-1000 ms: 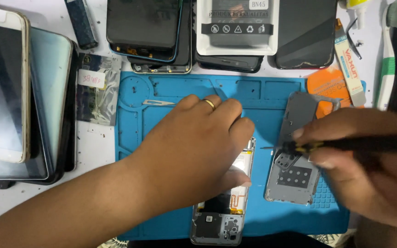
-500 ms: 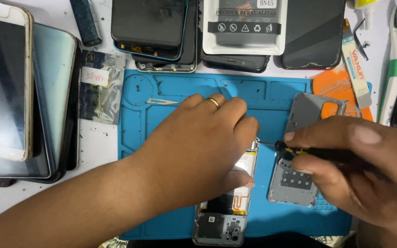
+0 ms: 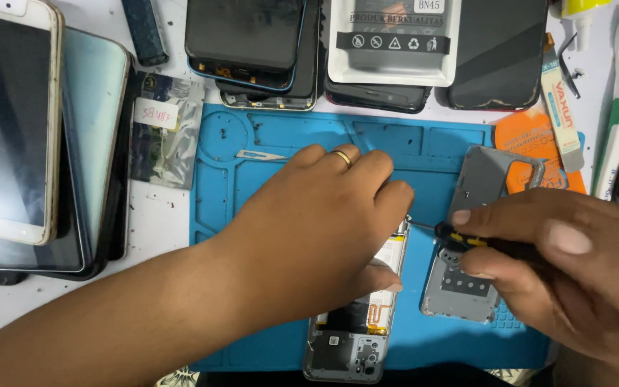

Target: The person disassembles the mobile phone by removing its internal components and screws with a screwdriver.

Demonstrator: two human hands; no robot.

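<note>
My left hand [image 3: 324,222] lies flat, fingers together, pressing the opened phone [image 3: 356,315] onto the blue mat [image 3: 274,136]; it hides the phone's upper half. The phone's long axis runs away from me, camera end nearest. My right hand [image 3: 560,265] pinches a black screwdriver [image 3: 460,238], shaft pointing left, tip at the phone's edge beside my left fingers. The grey back cover [image 3: 481,179] lies under my right hand, partly hidden. A clear pouch [image 3: 162,129] left of the mat holds small parts I cannot make out.

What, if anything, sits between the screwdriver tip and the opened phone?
Nothing visible. The screwdriver in the right hand points its tip at the opened phone edge, right beside the left hand covering it.
</note>
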